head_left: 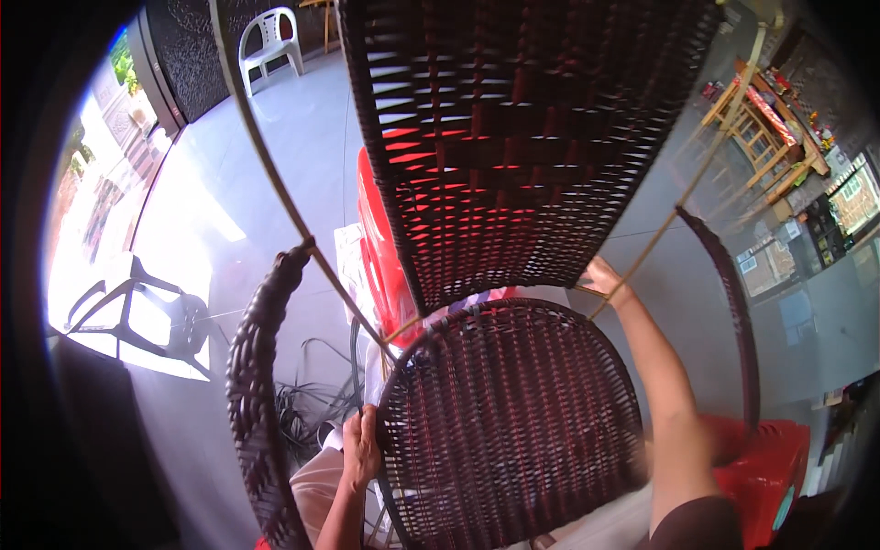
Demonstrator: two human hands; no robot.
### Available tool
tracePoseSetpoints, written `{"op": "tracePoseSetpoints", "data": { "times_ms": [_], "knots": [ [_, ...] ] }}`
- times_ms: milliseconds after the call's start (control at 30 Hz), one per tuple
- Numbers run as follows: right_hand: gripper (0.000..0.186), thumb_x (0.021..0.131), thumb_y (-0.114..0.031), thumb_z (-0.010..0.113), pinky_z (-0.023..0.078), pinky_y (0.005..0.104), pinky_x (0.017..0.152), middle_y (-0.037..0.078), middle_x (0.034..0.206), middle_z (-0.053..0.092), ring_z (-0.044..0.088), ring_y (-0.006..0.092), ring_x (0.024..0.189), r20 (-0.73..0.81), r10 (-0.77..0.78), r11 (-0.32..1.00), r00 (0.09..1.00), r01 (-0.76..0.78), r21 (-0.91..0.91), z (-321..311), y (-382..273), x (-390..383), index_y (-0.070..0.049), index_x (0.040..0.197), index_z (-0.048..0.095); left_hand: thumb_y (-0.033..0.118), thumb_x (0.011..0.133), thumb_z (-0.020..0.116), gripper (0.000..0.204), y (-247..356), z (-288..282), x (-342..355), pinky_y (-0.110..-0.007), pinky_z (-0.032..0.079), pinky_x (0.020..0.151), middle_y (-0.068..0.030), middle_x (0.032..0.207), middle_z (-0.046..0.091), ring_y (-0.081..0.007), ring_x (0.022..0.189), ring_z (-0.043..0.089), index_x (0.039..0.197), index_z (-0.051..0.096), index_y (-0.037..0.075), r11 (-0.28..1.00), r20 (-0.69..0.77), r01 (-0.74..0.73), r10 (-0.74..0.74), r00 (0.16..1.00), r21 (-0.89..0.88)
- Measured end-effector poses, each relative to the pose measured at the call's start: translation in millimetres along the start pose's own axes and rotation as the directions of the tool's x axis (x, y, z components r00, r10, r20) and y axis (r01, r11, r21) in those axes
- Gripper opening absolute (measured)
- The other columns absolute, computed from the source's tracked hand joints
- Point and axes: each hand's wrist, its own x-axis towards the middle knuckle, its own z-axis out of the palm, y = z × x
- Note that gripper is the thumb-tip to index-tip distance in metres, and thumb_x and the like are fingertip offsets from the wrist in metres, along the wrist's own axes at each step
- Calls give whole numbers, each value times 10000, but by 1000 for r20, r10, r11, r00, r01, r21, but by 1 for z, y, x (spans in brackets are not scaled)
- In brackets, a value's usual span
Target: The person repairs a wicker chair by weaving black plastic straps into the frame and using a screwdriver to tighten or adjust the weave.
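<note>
A dark brown wicker chair fills the middle, with its woven seat (513,422) low in front of me and its tall woven back (532,137) rising beyond. My left hand (360,446) is closed at the left rim of the seat. A dark strip (355,357) runs up from beside its fingers. My right arm reaches forward along the right side, and my right hand (602,278) is at the lower right corner of the back, next to the thin metal frame (642,257). Its fingertips are partly hidden behind the weave.
Woven armrests (252,394) curve up on both sides. Red plastic (376,238) shows behind the back, and a red stool-like piece (761,477) stands at lower right. Loose dark strips (307,403) lie on the floor at left. A white chair (270,46) and wooden furniture (761,137) are farther off.
</note>
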Motion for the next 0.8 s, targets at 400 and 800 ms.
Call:
{"op": "tracePoseSetpoints", "data": {
  "times_ms": [400, 800],
  "knots": [
    [287, 824, -257, 556, 437, 293, 685, 74, 854, 582, 541, 167, 751, -545, -341, 882, 766, 462, 96, 41, 29, -220, -15, 975, 589, 267, 913, 414, 300, 6, -61, -60, -183, 240, 462, -5, 585, 498, -30, 504, 335, 873, 592, 29, 979, -53, -152, 146, 988, -137],
    [506, 820, -280, 543, 228, 506, 997, 195, 1273, 345, 309, 352, 1205, -150, -725, 415, 673, 253, -874, 145, 87, -340, -42, 1245, 406, 262, 891, 428, 269, 11, -79, 41, -214, 218, 344, -13, 501, 479, -17, 344, 292, 970, 598, 69, 974, 149, -226, 228, 962, -35]
  ]
}}
